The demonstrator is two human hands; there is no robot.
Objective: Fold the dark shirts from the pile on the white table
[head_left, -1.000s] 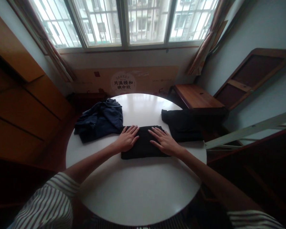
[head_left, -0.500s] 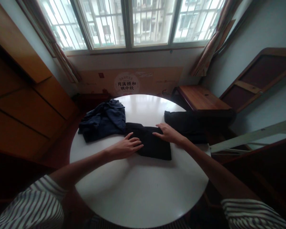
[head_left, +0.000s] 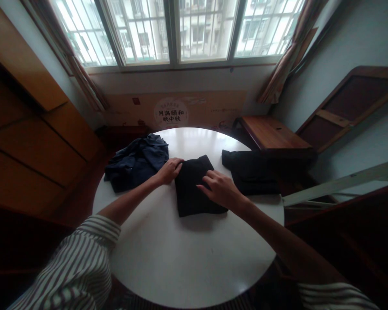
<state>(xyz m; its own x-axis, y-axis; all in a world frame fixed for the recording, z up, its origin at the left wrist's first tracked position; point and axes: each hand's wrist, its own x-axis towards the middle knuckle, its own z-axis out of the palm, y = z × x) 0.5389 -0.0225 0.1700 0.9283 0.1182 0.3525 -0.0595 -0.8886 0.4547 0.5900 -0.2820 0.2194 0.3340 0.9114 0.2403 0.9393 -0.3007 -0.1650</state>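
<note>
A folded black garment (head_left: 194,193), its exact kind not clear, lies in the middle of the round white table (head_left: 168,258). At its upper left edge, my left hand (head_left: 170,171) has the fingers and thumb closed on the cloth. My right hand (head_left: 221,188) rests over the garment's right side, its fingers bent and the thumb apart from them, with no cloth visibly gripped. To the left is a loose heap of dark blue clothes (head_left: 139,161). Another black folded garment (head_left: 252,172) lies at the table's right edge.
Beyond the table on the right stands a low wooden table (head_left: 274,131). A pale metal bar (head_left: 336,183) runs close to the table's right edge. Wooden cabinets (head_left: 29,142) line the left side, and a barred window (head_left: 174,30) with curtains is ahead.
The middle garment has been turned and now lies squarer. My left hand has moved up and left from its top to its left edge. My right hand has come slightly lower, fingers more bent.
</note>
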